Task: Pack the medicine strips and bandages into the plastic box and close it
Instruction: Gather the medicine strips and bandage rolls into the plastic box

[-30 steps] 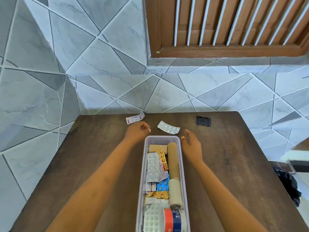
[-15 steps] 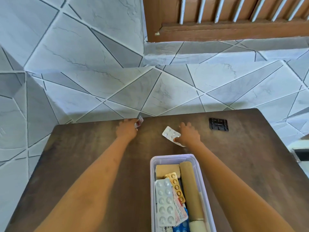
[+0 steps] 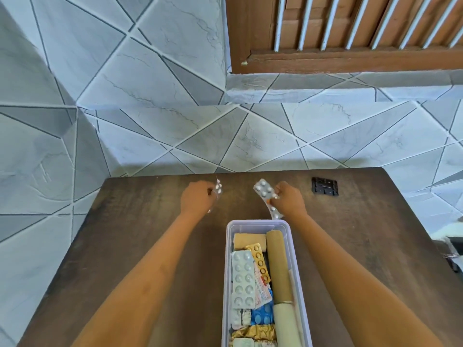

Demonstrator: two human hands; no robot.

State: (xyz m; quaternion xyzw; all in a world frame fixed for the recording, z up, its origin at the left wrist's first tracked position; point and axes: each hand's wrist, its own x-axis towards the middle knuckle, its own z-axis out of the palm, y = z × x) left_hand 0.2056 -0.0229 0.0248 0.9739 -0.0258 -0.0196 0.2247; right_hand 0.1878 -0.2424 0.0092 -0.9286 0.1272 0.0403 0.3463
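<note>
An open clear plastic box (image 3: 290,229) lies lengthwise on the brown table, holding several medicine strips and tan bandage rolls (image 3: 278,266). Beyond its far end, my left hand (image 3: 196,199) is lifted off the table, pinching a small silver pill strip (image 3: 218,188). My right hand (image 3: 288,198) grips a longer white blister strip (image 3: 266,194), which hangs down toward the box's far rim. No lid is in view.
A small black square piece (image 3: 324,186) lies on the table (image 3: 140,236) at the far right. A tiled wall rises directly behind the table's far edge, with a wooden window frame (image 3: 325,63) above. Dark objects sit off the table's right edge.
Both hands have closed on the two strips that lay on the table's far end and raised them. The view has tilted, so the box sits lower in frame.
</note>
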